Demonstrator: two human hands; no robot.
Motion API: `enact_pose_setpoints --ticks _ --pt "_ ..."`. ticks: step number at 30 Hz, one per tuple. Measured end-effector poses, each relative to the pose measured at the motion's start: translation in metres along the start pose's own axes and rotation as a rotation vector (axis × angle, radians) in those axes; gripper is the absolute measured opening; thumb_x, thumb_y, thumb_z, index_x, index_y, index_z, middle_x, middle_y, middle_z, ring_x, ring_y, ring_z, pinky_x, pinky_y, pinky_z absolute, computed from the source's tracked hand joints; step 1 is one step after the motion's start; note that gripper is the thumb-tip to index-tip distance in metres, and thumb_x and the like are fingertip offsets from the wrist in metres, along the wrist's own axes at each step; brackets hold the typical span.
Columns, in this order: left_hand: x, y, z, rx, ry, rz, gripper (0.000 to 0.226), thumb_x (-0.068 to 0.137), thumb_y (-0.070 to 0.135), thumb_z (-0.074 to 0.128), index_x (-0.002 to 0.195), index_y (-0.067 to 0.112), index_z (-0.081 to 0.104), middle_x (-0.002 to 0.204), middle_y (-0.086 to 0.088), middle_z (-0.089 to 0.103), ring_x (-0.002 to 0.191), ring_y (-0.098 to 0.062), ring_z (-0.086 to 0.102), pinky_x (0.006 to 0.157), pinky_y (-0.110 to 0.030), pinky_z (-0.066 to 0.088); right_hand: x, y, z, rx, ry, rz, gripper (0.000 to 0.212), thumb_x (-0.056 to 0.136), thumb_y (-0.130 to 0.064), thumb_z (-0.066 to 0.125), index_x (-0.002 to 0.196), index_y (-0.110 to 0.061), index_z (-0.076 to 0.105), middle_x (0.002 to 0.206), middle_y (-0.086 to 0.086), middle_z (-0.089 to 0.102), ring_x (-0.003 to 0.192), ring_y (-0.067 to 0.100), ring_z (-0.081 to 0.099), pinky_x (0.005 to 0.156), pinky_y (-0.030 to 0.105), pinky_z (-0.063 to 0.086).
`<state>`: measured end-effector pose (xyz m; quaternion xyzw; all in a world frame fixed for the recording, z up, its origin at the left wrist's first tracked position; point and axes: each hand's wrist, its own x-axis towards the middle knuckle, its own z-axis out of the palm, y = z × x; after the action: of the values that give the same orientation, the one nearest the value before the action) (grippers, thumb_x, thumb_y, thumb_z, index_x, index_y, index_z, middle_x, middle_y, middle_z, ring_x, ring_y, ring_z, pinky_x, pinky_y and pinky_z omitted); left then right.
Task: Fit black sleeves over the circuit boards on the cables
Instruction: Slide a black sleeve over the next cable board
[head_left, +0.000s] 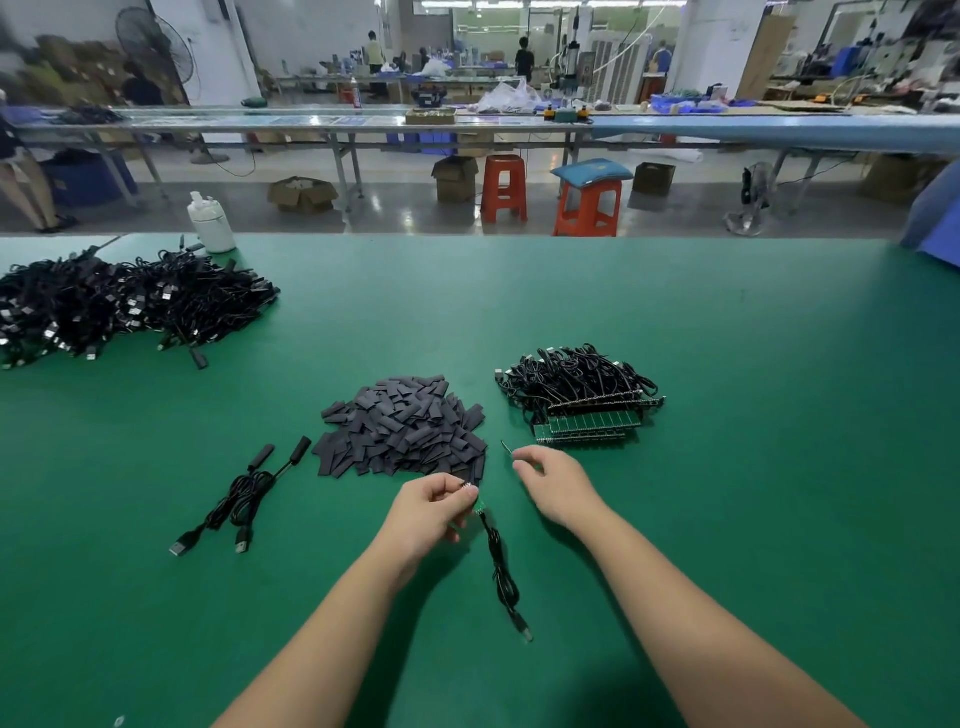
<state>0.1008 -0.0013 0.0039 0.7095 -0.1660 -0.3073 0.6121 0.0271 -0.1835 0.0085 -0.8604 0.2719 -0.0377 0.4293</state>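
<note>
A small green circuit board (479, 505) is pinched in the curled fingers of the left hand (431, 506) at lower centre, its black cable (503, 574) trailing down onto the green table (727, 364). A thin dark sliver (506, 448), too small to identify, is pinched by the right hand (553, 475). The pile of black sleeves (405, 428) lies just above the hands, and the unsleeved cable bundle (582, 395) at centre right.
</note>
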Motion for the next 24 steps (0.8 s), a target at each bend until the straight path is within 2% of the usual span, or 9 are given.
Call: enact_pose_setpoints --ticks 2,5,8,10,13,16,17,19,24 --pt "0.002 -0.001 0.000 -0.033 -0.004 -0.009 0.014 0.091 0.013 0.068 0.088 0.000 0.068 0.074 -0.007 0.067 0.059 -0.013 0.056 0.053 -0.027 0.047 -0.007 -0.003 0.009 0.166 -0.146 0.027 0.028 0.104 -0.036 0.047 0.114 -0.021 0.068 0.104 -0.004 0.071 0.098 0.013 0.067 0.094 0.034 0.054" --pt "0.005 -0.003 0.002 -0.064 0.029 -0.014 0.013 0.091 0.011 0.068 0.091 -0.002 0.068 0.076 -0.008 0.069 0.056 -0.013 0.054 0.049 -0.025 0.044 -0.019 -0.007 0.024 0.430 -0.341 0.078 0.034 0.104 -0.038 0.048 0.104 -0.012 0.070 0.086 0.005 0.073 0.082 0.020 0.071 0.077 0.030 0.058" --pt "0.010 -0.007 0.000 -0.013 0.077 -0.023 0.013 0.090 0.015 0.069 0.083 0.004 0.071 0.071 -0.004 0.068 0.052 -0.013 0.041 0.048 -0.022 0.034 -0.024 -0.006 0.034 0.415 -0.291 0.038 0.024 0.102 -0.027 0.053 0.092 -0.013 0.071 0.064 0.002 0.056 0.053 0.012 0.054 0.053 0.026 0.050" --pt "0.013 -0.012 -0.002 0.051 0.078 -0.042 0.020 0.091 0.021 0.068 0.076 0.009 0.072 0.067 -0.003 0.065 0.054 -0.017 0.037 0.050 -0.024 0.031 -0.024 -0.005 0.036 0.331 -0.241 0.028 0.025 0.100 -0.026 0.054 0.085 -0.019 0.072 0.059 -0.003 0.048 0.047 0.008 0.044 0.046 0.022 0.040" --pt "0.020 -0.019 -0.009 0.257 0.224 -0.041 0.026 0.092 0.028 0.064 0.071 0.014 0.071 0.065 -0.002 0.065 0.060 -0.016 0.049 0.058 -0.027 0.036 -0.022 0.000 0.035 0.268 -0.204 0.047 0.027 0.100 -0.028 0.054 0.082 -0.020 0.072 0.062 -0.005 0.054 0.047 0.004 0.045 0.049 0.020 0.037" --pt "0.025 -0.026 -0.025 0.584 0.427 0.023 0.014 0.091 0.029 0.062 0.079 0.025 0.067 0.079 0.007 0.069 0.078 -0.016 0.063 0.065 -0.025 0.045 -0.022 0.007 0.034 0.272 -0.195 0.061 0.026 0.100 -0.026 0.053 0.088 -0.015 0.074 0.072 -0.007 0.067 0.055 0.009 0.048 0.049 0.021 0.042" --pt "0.026 -0.028 -0.030 0.663 0.447 0.030 0.010 0.091 0.033 0.063 0.084 0.026 0.068 0.085 0.006 0.068 0.082 -0.018 0.063 0.070 -0.027 0.049 -0.022 0.008 0.034 0.306 -0.197 0.065 0.025 0.100 -0.023 0.053 0.090 -0.014 0.074 0.075 -0.006 0.070 0.056 0.010 0.049 0.048 0.022 0.043" --pt "0.028 -0.034 -0.037 0.795 0.431 0.008 0.020 0.089 0.044 0.064 0.098 0.027 0.068 0.096 0.004 0.065 0.088 -0.019 0.063 0.078 -0.032 0.052 -0.022 0.011 0.035 0.385 -0.196 0.077 0.023 0.100 -0.020 0.054 0.092 -0.011 0.073 0.078 -0.003 0.070 0.057 0.011 0.051 0.049 0.024 0.047" --pt "0.028 -0.041 -0.034 0.959 0.392 0.010 0.044 0.081 0.064 0.064 0.110 0.032 0.065 0.104 0.006 0.055 0.093 -0.018 0.061 0.075 -0.030 0.049 -0.025 0.015 0.041 0.468 -0.153 0.082 0.021 0.101 -0.017 0.054 0.094 -0.011 0.072 0.070 -0.002 0.062 0.055 0.010 0.050 0.051 0.025 0.049"
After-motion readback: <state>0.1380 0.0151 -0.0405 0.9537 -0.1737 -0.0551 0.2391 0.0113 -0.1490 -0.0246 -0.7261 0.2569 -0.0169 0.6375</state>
